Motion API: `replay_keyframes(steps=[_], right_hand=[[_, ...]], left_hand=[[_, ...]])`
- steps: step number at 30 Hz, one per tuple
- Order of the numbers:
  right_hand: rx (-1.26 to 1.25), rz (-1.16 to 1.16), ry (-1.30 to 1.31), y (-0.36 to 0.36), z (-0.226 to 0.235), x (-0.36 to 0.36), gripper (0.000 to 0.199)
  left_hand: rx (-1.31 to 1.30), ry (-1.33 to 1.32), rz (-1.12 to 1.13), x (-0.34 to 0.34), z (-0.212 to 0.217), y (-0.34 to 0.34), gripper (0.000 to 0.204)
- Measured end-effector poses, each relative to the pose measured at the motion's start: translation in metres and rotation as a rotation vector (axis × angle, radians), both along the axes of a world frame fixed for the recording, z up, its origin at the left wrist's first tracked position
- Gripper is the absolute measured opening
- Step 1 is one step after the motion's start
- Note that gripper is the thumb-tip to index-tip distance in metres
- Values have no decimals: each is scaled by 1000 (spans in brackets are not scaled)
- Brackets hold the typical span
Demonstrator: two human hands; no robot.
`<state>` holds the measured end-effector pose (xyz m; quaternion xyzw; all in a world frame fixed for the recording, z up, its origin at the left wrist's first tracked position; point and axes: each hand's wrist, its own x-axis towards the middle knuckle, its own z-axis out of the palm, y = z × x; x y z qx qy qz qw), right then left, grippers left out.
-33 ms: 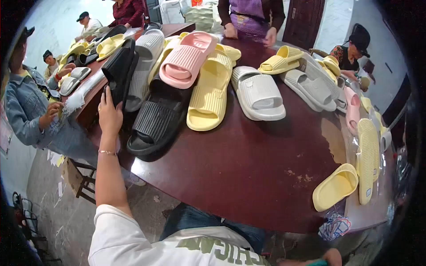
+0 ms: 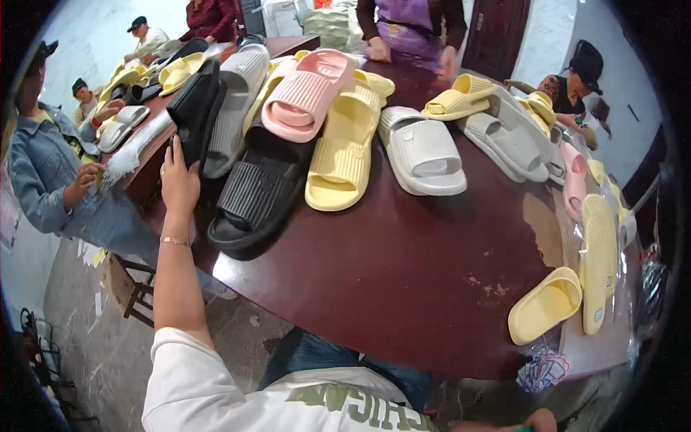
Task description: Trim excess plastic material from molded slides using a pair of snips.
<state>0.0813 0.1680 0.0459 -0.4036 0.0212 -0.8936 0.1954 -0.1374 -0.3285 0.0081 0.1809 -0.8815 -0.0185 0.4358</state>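
My left hand is closed on the lower end of a black slide slipper, which stands on its side at the table's left. Its fingers lie along one side and the thumb is on the other. Beside it are a grey slide and another black slide lying strap up. A pink slide rests on top of the pile, partly over a yellow slide. Only part of my right hand shows at the lower edge, curled by a small teal thing that I cannot make out.
On the dark red table, grey slides and yellow ones lie further right. Two yellow slippers are near the right corner, above a bundle of tags. A person in denim sits left; another in purple stands opposite.
The view has shifted very slightly. My left hand stays on the black slide, and the slippers lie as before.
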Motion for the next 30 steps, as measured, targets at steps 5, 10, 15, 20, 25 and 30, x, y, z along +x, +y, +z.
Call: replay_keyframes(steps=[5, 10, 15, 20, 25, 30], right_hand=[[-106, -24, 138, -6, -5, -23, 56], [-69, -36, -26, -3, -11, -23, 53], [-20, -71, -211, 8, -24, -23, 51], [29, -149, -421, 19, -44, -9, 48], [85, -203, -599, 32, -49, 7, 45], [170, -282, -777, 42, -48, 23, 43]], left_hand=[[101, -42, -85, -12, -5, -7, 68], [43, -36, -59, 19, 1, 8, 66], [-52, 190, -228, 34, 20, 73, 53], [-17, 113, -943, 53, 32, 185, 33], [35, -413, -1773, 93, -2, 262, 18], [-23, -829, -2182, 133, -24, 339, 19]])
